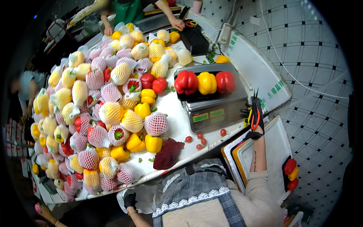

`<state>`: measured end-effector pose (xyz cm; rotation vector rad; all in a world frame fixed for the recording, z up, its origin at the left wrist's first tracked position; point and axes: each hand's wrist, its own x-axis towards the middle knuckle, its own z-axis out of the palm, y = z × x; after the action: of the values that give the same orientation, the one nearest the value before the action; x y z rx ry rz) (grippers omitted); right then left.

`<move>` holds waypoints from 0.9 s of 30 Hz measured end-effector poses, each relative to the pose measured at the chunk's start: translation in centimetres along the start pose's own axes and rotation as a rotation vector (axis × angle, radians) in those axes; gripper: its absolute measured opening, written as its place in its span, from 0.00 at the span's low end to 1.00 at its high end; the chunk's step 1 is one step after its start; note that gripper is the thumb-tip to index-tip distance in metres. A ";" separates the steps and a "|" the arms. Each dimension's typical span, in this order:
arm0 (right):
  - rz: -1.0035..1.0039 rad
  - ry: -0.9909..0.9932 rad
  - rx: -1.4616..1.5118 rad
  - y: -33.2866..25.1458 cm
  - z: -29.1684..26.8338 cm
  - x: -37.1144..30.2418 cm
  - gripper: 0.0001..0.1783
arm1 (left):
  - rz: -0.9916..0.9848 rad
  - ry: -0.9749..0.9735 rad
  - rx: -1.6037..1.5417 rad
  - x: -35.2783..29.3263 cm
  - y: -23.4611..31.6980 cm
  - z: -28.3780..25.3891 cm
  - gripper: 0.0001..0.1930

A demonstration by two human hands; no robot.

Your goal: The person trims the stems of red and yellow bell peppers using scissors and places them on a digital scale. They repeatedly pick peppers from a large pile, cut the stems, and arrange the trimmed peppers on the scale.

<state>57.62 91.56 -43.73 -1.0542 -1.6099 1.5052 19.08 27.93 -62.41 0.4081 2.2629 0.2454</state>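
Note:
My right hand [256,126], in a black glove, grips a pair of snips [257,118] with red and yellow handles, the dark blades pointing away from me. It is beside a metal weighing scale [214,109]. On the scale sits a black tray [194,95] with a red bell pepper [186,82], a yellow bell pepper [207,83] and another red bell pepper [225,82] in a row. My left hand [130,200], also black-gloved, hangs low by the table's near edge, next to a clear plastic bag [145,198]; its fingers are too dark to make out.
A big heap of bell peppers in foam nets [87,113] covers the table's left. Several cherry tomatoes [199,146] and a dark red cloth [168,154] lie near the front edge. A co-worker in a green apron [128,12] reaches toward black trays [194,39] at the far side.

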 end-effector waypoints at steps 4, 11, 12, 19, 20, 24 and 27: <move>0.025 0.065 -0.028 -0.6 -0.7 5.2 0.33 | 0.377 -0.272 -0.654 -7.8 21.8 -11.9 0.19; 0.074 0.024 -0.127 0.0 1.1 12.6 0.34 | 0.816 -0.356 -0.908 0.7 48.1 -12.2 0.26; 0.070 0.000 -0.132 0.1 1.7 13.3 0.35 | 0.770 -0.378 -0.900 2.3 50.9 -11.8 0.29; 0.012 0.038 -0.135 0.8 4.0 15.1 0.45 | 0.766 -0.395 -0.824 13.6 60.5 -9.7 0.24; 0.092 0.114 -0.265 -0.6 3.7 14.2 0.47 | 0.734 -0.369 -0.782 10.8 61.3 -10.1 0.23; 0.084 0.271 -0.167 -2.2 3.3 11.1 0.48 | 0.861 -0.261 -0.721 4.7 62.5 -12.5 0.23; 0.037 0.378 -0.084 -3.9 1.1 7.8 0.41 | 1.003 -0.262 -0.677 1.6 64.5 -12.7 0.23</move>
<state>52.78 98.11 -40.27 -1.3306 -1.4010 1.1816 22.17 87.86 -35.55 1.0828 1.4209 1.3215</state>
